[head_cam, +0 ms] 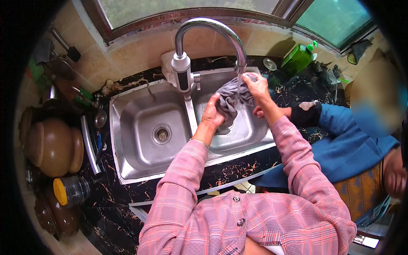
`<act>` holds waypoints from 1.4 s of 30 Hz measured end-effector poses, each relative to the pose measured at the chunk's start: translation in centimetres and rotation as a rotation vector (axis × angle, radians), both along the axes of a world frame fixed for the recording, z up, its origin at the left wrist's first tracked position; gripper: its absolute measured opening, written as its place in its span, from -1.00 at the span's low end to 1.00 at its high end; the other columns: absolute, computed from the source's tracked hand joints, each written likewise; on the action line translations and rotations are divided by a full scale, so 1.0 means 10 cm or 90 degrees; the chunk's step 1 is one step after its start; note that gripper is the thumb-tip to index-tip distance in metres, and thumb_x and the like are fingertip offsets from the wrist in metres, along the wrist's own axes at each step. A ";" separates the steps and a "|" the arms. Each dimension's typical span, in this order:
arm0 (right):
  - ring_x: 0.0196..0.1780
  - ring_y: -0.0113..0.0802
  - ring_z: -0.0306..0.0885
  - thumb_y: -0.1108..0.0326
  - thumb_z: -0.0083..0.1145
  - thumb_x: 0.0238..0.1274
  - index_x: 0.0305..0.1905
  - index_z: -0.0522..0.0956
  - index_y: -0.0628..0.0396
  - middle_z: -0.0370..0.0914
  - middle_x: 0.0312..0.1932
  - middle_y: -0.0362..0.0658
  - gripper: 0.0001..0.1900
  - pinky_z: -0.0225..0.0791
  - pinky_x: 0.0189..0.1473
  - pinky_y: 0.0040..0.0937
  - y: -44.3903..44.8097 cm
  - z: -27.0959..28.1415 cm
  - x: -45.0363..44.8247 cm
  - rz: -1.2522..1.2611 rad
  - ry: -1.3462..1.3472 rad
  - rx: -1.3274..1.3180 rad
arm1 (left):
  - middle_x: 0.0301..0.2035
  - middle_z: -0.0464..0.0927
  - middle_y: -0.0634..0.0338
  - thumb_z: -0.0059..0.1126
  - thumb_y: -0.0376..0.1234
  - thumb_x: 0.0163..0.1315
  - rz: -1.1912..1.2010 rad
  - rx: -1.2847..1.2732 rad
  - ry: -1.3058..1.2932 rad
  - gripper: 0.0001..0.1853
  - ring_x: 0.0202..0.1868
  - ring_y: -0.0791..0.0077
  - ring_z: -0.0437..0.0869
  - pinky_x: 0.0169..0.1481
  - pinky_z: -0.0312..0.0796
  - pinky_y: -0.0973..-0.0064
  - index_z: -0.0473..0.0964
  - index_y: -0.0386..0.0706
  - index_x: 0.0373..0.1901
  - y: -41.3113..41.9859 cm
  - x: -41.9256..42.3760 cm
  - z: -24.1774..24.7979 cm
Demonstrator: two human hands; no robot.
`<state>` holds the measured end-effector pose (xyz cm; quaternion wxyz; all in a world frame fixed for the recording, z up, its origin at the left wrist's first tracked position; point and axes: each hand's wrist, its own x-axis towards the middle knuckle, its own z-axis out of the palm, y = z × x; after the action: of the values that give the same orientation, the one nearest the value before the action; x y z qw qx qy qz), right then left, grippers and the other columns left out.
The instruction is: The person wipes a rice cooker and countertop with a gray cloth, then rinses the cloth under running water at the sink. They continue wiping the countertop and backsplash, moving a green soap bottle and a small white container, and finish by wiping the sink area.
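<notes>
A wet grey cloth (231, 92) is bunched between my two hands over the right basin (251, 134) of a stainless steel double sink. My left hand (212, 113) grips its left side, thumb uppermost. At the cloth's upper right, my right hand (257, 86) pinches it close under the spout. Water runs from the curved chrome faucet (212, 23) onto the cloth. The faucet's white and black body (182, 71) stands behind the divider between the basins. The cloth hides part of the right basin's floor.
Another person's hand (259, 112) reaches to the right basin's edge from a blue sleeve (334, 114). A green pump bottle (297, 60) stands at the back right. Brown pots (55, 146), a yellow-lidded jar (71, 190) and a metal tube (90, 145) lie left of the left basin (149, 111).
</notes>
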<state>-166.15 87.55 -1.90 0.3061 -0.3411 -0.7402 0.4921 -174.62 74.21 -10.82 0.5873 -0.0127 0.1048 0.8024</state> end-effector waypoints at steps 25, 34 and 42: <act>-0.09 -0.47 0.50 0.15 0.33 0.13 0.12 0.53 0.17 0.60 -0.10 -0.19 -0.50 0.38 0.03 -0.45 0.18 -0.67 0.05 0.472 -0.128 -0.283 | -0.26 0.62 0.08 0.06 -0.16 0.37 0.302 -0.354 0.115 -0.66 -0.32 0.33 0.68 -0.18 0.58 0.27 0.52 -0.30 -0.18 0.36 0.17 -0.13; -0.36 -0.47 0.59 0.29 0.28 0.18 -0.05 0.58 0.20 0.63 -0.32 -0.19 -0.70 0.49 -0.31 -0.51 0.66 -0.32 0.01 0.253 0.048 -0.442 | -0.32 0.64 0.21 0.40 -0.11 0.08 -0.144 -0.402 0.762 -0.58 -0.26 0.54 0.62 -0.08 0.44 0.54 0.60 -0.27 -0.22 -0.05 0.12 0.00; -0.33 -0.25 0.64 0.22 0.39 0.03 -0.24 0.67 0.11 0.61 -0.46 -0.11 -0.76 0.49 -0.20 -0.34 -0.27 -0.56 0.32 0.283 0.138 0.294 | -0.28 0.62 0.05 0.03 -0.11 0.37 0.081 -0.168 -0.041 -0.67 -0.24 0.17 0.67 0.00 0.53 0.19 0.51 -0.21 -0.21 0.24 0.10 -0.35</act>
<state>-162.96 84.85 -7.45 0.3373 -0.0384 -0.8516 0.3995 -173.57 76.62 -14.28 0.5313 -0.1221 0.1896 0.8166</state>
